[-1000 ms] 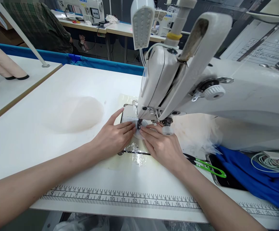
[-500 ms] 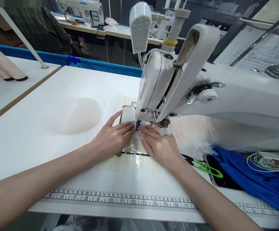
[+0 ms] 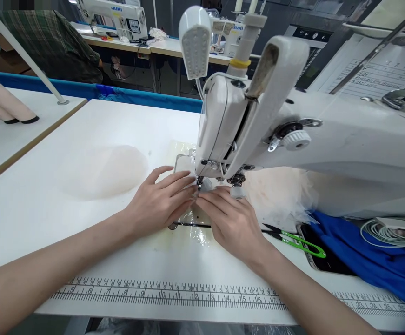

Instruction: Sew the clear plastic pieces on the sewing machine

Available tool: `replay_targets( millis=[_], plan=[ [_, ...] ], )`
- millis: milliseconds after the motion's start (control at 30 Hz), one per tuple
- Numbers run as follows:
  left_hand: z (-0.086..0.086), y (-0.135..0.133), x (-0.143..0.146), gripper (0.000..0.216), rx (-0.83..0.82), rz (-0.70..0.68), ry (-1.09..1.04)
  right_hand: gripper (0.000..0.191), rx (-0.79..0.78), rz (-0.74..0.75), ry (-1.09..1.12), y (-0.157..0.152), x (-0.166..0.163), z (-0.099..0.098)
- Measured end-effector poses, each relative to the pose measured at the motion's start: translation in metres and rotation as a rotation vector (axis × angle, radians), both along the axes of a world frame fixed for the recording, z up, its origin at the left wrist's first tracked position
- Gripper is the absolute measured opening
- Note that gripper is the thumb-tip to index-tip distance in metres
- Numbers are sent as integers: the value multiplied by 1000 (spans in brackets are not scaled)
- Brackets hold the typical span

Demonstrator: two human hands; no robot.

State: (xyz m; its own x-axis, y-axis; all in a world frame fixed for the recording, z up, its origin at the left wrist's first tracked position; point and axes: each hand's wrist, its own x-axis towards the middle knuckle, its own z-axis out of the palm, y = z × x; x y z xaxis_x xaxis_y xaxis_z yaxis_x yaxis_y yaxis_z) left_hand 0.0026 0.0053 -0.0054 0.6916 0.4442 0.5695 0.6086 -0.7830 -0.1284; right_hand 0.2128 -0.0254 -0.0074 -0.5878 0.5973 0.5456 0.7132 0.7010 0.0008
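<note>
Under the head of a white sewing machine (image 3: 219, 123), my two hands meet at the presser foot (image 3: 200, 182). My left hand (image 3: 160, 200) is to the left of the foot, its thumb and index finger drawn together at a thin sheer fabric piece (image 3: 206, 184), the outer fingers spread. From the right, my right hand (image 3: 228, 216) pinches at the same sheer fabric just in front of the foot. Most of that piece is hidden by my fingers. Below them shows the metal needle plate (image 3: 197, 217), covered with clear shiny film.
A sheer pale oval piece (image 3: 122, 170) lies left on the white table (image 3: 94, 246). Sheer fabric (image 3: 275, 193) is bunched at right, near green-handled thread snips (image 3: 302, 244), a phone (image 3: 322, 258) and blue cloth (image 3: 359, 260). A ruler strip (image 3: 174, 295) edges the front. A person (image 3: 49, 46) sits beyond.
My fingers have lifted from lying flat beside the presser foot and drawn together in front of it. The left fingers have spread and bent more. The camera view has shifted slightly.
</note>
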Motion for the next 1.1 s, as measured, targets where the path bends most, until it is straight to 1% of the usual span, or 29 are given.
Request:
replay_targets(
  millis=[100,233,300,467,600,733,833,933,1100],
  plan=[
    [-5,5,-2,26,-91,10,42,36,-51,37,-6,-1,-1,-2],
    [-5,6,-6,23,-66,18,29,35,-38,5,49,-1,1,-2],
    [-3,5,-7,24,-69,10,18,35,-30,11,70,-1,0,0],
    [2,1,-7,20,-75,-47,-40,37,-84,68,59,-4,-5,3],
    [1,1,-6,23,-172,-103,-58,31,-114,71,72,-6,-6,2],
    [-5,3,-3,27,-255,-93,-8,33,-164,6,48,-3,-3,-1],
    [-9,2,-2,31,-274,-83,36,30,-185,-39,25,1,0,-4],
    [-10,-2,-1,33,-252,-75,73,27,-189,-83,-26,4,3,-5],
    [-10,-8,1,37,-186,-33,116,35,-110,-134,-112,4,3,-6]
  ],
)
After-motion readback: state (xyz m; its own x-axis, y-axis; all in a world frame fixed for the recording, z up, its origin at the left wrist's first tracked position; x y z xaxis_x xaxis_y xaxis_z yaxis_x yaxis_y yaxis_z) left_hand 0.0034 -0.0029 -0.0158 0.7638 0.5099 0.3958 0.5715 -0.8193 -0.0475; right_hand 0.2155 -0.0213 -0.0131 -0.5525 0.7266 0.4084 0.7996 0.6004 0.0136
